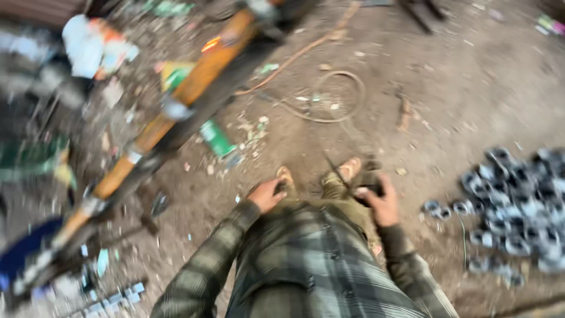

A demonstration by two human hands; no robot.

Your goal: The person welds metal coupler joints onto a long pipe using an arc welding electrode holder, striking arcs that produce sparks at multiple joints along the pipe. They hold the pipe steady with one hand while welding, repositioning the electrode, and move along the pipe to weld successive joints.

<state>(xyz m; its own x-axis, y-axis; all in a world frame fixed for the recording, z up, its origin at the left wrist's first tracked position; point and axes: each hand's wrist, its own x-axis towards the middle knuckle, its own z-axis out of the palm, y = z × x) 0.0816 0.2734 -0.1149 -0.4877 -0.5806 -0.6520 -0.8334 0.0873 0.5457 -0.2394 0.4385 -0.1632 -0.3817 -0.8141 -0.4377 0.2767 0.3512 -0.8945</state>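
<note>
Down low, nearest the camera, the person's plaid shirt [318, 265] is filling the bottom of the view, with both sleeves reaching forward over olive trousers. The left hand [268, 194] is resting on the left knee, fingers curled loosely and holding nothing that is showing. The right hand [379, 203] is closing around a small dark object [368, 191], with a thin dark rod [336, 172] sticking up and leftward from it; blur is hiding what kind of tool it is. Just beyond the hands, two sandalled feet [347, 171] are standing on the dirt floor [459, 88]. To the right, a heap of small grey metal rings [518, 206] is lying on the floor, near the right hand but apart from it. To the left, a long orange pole [176, 100] is slanting across the ground among scattered litter. Farther off, a loop of wire [335, 97] is lying on the floor.
</note>
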